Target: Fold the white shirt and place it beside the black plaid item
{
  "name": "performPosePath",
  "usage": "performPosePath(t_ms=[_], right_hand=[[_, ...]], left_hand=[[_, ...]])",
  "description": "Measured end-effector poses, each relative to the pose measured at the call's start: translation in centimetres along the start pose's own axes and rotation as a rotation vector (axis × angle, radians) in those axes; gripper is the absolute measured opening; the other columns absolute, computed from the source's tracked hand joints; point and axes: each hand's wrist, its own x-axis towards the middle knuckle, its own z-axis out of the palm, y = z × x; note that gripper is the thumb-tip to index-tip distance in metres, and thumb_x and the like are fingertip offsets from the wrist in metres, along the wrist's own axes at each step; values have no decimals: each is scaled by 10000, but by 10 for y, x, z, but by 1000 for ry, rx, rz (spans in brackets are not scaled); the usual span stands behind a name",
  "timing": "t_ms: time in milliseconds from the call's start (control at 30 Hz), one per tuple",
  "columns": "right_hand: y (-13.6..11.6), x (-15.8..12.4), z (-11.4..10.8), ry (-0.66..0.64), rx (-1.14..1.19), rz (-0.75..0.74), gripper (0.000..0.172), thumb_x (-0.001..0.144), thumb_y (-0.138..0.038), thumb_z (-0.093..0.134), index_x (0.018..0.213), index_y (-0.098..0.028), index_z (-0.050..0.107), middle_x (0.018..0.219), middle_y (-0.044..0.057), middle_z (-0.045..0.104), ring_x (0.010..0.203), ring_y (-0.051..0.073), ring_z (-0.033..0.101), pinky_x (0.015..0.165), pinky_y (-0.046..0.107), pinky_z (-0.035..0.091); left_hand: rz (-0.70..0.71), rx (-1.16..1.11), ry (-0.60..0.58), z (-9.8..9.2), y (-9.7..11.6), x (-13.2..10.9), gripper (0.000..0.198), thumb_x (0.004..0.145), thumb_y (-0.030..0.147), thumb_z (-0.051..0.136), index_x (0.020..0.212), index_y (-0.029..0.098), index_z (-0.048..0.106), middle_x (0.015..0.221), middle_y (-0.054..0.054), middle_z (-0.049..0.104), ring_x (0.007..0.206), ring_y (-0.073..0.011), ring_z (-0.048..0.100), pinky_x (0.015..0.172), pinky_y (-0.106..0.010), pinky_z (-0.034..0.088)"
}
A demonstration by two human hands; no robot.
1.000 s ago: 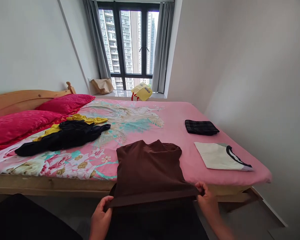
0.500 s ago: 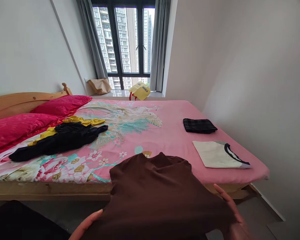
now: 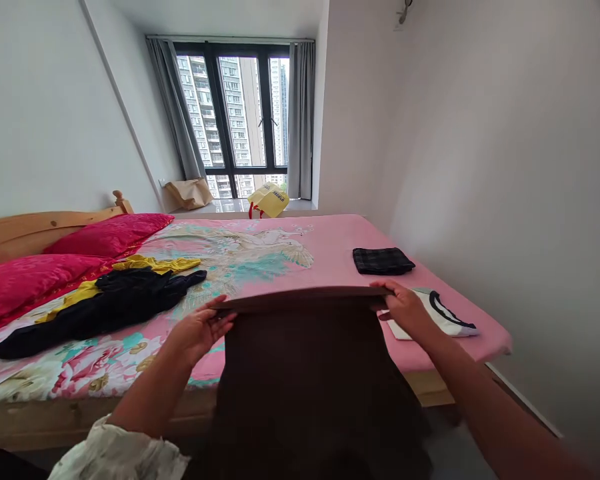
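A dark brown garment hangs in front of me, its upper edge stretched nearly level over the near side of the bed. My left hand grips the left end of that edge between thumb and fingers. The right end is pinched in my right hand. Behind my right hand lies a folded white shirt with a black collar, partly hidden by the hand. A folded black checked cloth rests farther back. The garment's lower part runs out of the frame.
On the bed, black clothing overlaps a yellow garment at the left, beside red pillows. A paper bag and a yellow bag are near the window. A wall borders the right.
Both hands have risen from the bottom of the view, lifting the brown garment so that it hangs from its held edge. The view has tilted up, showing more above the window.
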Motion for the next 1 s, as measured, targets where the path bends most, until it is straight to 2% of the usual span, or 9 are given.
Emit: performPosePath(t_ms=[133,200,267,367,467,567,700,800,1000], right_hand=[[-52,19,5,75,140,-153,337,678,-184,483,975,-212,638,888,44,648,719,179,652,556,306,565],[-57,22,7,97,106,-229,327,676,-198,495,968,-204,643,909,44,635,705,155,638,538,268,555],[-44,27,10,86,36,-217,347,677,-216,489,991,-197,637,949,43,620,696,135,625,521,234,539],[6,32,18,8,-107,-90,408,676,-232,445,1050,-198,603,979,40,608,708,133,625,527,222,522],[79,19,23,-97,-259,39,459,654,-250,411,1078,-204,580,899,26,621,728,147,625,546,224,502],[156,-19,24,-223,-290,181,465,613,-299,394,1005,-185,617,963,50,641,722,166,620,526,240,475],[230,-79,22,-154,-161,442,543,554,-344,404,1027,-189,622,936,48,645,631,170,621,485,250,439],[250,-106,22,-55,-35,519,508,562,-378,468,1011,-198,622,865,30,654,666,183,638,547,265,467],[247,-115,23,-17,89,532,462,574,-388,594,985,-188,659,945,47,666,837,221,612,622,298,519]], left_hand=[[367,87,-2,22,68,-4,378,697,110,559,1063,161,638,847,-40,693,686,-145,664,614,-231,556],[479,170,41,26,78,-9,392,670,160,590,1057,156,654,871,-35,691,678,-140,651,600,-220,547],[465,227,62,23,68,-9,392,639,197,605,1025,162,669,904,-24,686,669,-126,637,594,-216,537],[289,308,34,7,27,2,408,599,243,630,1001,179,672,922,-20,693,668,-127,644,607,-226,526],[72,340,33,-26,-41,9,412,544,262,667,946,169,674,800,-15,700,637,-155,659,560,-224,499],[-102,325,23,-68,-127,-3,372,491,269,701,849,170,688,661,2,680,577,-160,634,516,-234,484],[-308,207,79,-115,-219,-36,428,442,292,762,850,179,701,663,-18,687,623,-200,652,625,-313,539],[-391,94,106,-130,-245,-50,485,408,300,796,868,176,707,758,-58,718,729,-245,678,707,-339,540],[-450,107,184,-130,-243,-45,518,500,420,753,964,195,702,863,-80,736,862,-257,676,671,-298,519]])
